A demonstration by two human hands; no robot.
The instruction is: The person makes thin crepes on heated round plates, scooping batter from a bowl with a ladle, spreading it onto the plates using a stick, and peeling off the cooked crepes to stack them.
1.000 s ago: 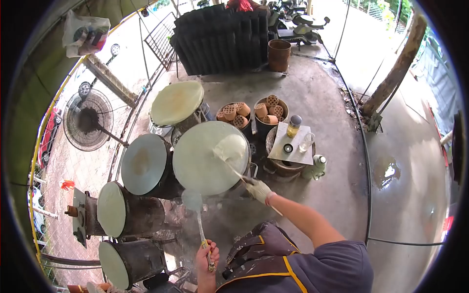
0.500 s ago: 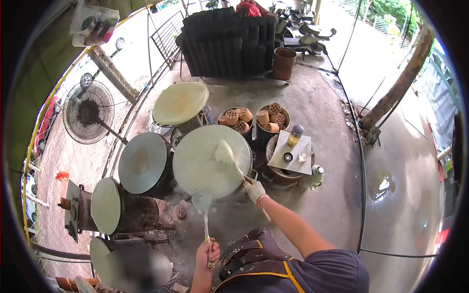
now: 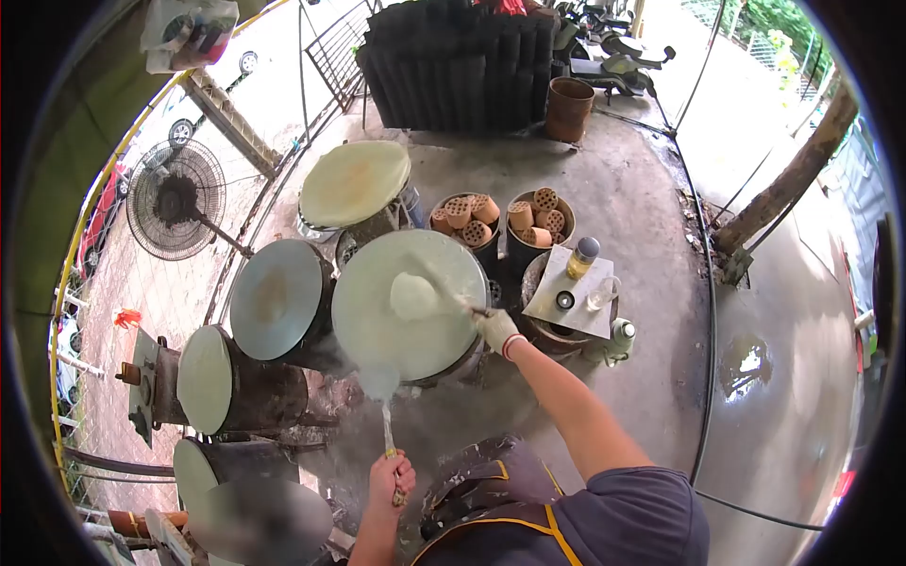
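What a broad, round, pale-green-coated griddle (image 3: 368,321) dominating here! Across it reaches a slender-handled tool (image 3: 456,296), far end blurred. At the near edge, a long-handled, pale-headed ladle (image 3: 388,424); whether they touch, I can't tell. The white-gloved right hand (image 3: 494,328) grips the slender handle; the bare left hand (image 3: 391,479) clenches the ladle's.

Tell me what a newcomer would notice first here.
The large pale griddle in the middle stands out first, with the gloved right hand at its right edge and the bare left hand below it, gripping a handle. Next come the blue-grey griddle to its left and the bulky black stack at the back.
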